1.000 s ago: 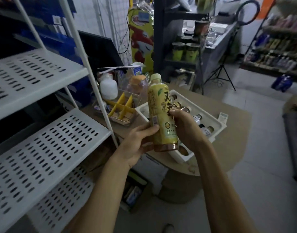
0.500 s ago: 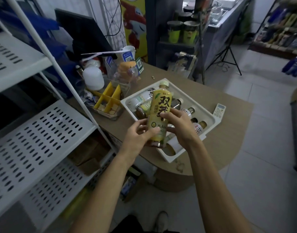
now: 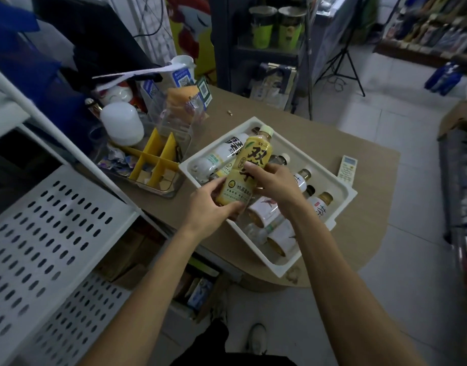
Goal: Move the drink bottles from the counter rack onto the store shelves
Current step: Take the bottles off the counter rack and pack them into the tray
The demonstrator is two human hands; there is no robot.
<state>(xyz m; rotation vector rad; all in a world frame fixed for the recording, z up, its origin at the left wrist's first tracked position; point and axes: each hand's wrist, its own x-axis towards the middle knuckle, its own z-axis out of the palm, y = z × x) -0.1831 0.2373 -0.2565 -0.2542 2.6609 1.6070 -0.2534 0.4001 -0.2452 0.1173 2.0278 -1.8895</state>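
A yellow tea bottle [image 3: 247,167] with a pale cap tilts over the white counter rack [image 3: 340,207]. My left hand [image 3: 214,207] grips its lower end from the left. My right hand [image 3: 274,180] holds its middle from the right. Several other bottles lie in the rack, among them a white-labelled bottle [image 3: 219,157] at the far left and a small tea bottle [image 3: 321,207] at the right. The white perforated store shelf [image 3: 50,228] stands to my left, bare where visible.
A yellow divider box [image 3: 158,165], a white dome lamp [image 3: 121,124] and clutter crowd the counter's left. A remote control [image 3: 347,167] lies right of the rack. A tripod [image 3: 340,56] and stocked shelves stand beyond. My shoe [image 3: 257,339] is on the tiled floor below.
The bottle came down from upright at chest height to a tilt just over the rack. My view dropped toward the counter and both hands stayed on the bottle.
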